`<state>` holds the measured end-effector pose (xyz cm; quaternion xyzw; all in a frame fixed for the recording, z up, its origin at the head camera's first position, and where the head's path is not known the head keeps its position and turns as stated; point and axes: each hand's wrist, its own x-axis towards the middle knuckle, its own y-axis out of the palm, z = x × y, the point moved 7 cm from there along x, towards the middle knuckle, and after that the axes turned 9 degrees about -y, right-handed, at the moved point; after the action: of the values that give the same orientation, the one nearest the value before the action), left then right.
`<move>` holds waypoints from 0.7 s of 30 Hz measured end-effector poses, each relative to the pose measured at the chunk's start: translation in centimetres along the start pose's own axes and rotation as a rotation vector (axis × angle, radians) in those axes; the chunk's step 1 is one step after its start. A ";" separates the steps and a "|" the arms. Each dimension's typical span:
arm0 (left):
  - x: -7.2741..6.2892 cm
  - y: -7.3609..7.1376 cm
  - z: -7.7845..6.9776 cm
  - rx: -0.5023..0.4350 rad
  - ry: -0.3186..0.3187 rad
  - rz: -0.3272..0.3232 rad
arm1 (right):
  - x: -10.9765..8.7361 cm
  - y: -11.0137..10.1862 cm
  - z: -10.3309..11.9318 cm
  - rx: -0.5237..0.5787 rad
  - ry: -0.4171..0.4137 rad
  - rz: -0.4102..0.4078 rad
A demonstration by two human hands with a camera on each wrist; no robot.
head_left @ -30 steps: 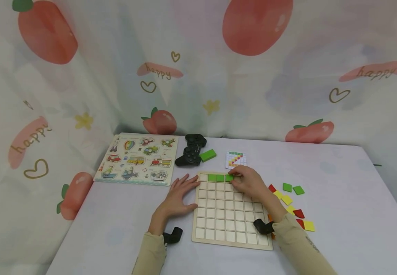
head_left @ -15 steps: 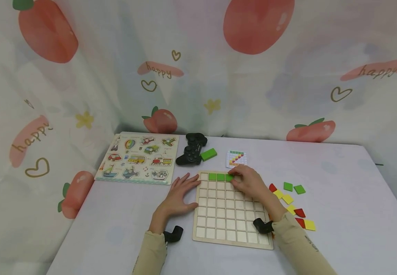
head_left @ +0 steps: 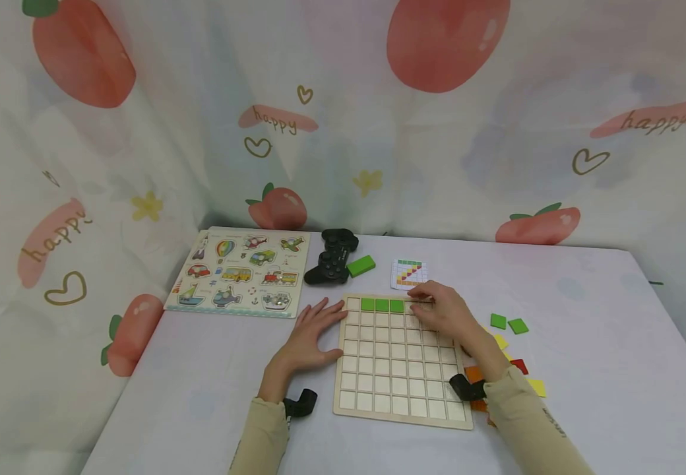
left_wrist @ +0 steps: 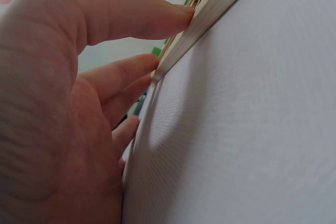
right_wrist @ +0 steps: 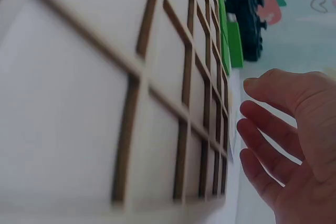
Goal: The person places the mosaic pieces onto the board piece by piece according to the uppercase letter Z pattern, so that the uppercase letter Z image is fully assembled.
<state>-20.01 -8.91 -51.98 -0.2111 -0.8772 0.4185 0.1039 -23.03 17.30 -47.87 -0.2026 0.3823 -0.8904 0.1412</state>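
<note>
A wooden grid board [head_left: 402, 420] lies on the white table, with three green square tiles [head_left: 382, 305] side by side in its top row. The spread fingers of my left hand [head_left: 310, 340] touch the board's left edge; in the left wrist view the thumb and fingertips press against its side. My right hand [head_left: 446, 313] is over the top right part of the board, just right of the green tiles. In the right wrist view that hand [right_wrist: 299, 140] has loosely bent fingers, and nothing shows between thumb and fingers.
Behind the board lies a small pattern card [head_left: 408, 270]. A green block [head_left: 361, 266] and a black game controller [head_left: 332, 256] are at the back, beside a picture puzzle board [head_left: 239, 272]. Loose green tiles [head_left: 498, 321] and yellow, red and orange pieces [head_left: 535, 387] lie right, partly behind the right arm.
My right hand has let go of the third green tile in the top row and moved a little to the right. My left hand stays at the board's edge.
</note>
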 end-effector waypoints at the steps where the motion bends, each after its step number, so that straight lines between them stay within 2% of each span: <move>1: 0.0 0.0 0.0 0.001 0.003 -0.003 | -0.3 -0.4 -0.4 -0.006 0.019 -0.001; 6: 0.0 -0.2 -0.2 -0.007 0.017 -0.009 | -2.3 -3.1 -2.4 -0.063 0.106 -0.004; 12: -0.1 -0.2 -0.3 0.002 0.021 -0.004 | -5.9 -6.1 -4.7 -0.153 0.182 0.008; 16: -0.2 -0.1 -0.4 0.007 0.016 -0.002 | -7.8 -7.2 -5.4 -0.200 0.198 0.049; 21: -0.1 -0.1 -0.3 -0.002 0.013 0.003 | -9.1 -7.9 -6.0 -0.225 0.217 0.054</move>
<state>-19.78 -8.78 -51.71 -0.2153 -0.8766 0.4165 0.1086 -18.58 30.07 -48.08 -0.1093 0.4980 -0.8545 0.0995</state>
